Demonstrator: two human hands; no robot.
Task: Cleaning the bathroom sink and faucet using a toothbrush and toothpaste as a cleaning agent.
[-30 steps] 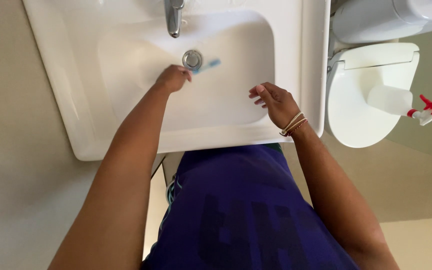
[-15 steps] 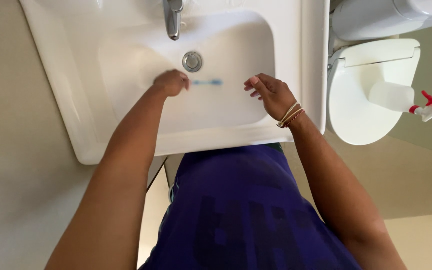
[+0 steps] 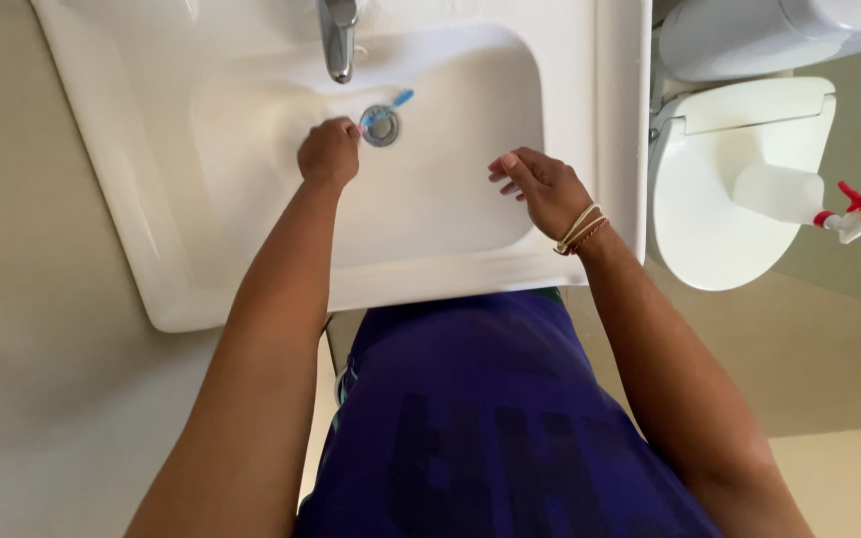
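Blue toothbrush clamped in my left hand crosses the drain; I'd scrub with short strokes, right hand loosely open, holding nothing.

One white sink with one metal tap and one round drain. One blue toothbrush. Two hands: left, right. One toilet, one spray bottle with a red trigger, and several wrist bands.
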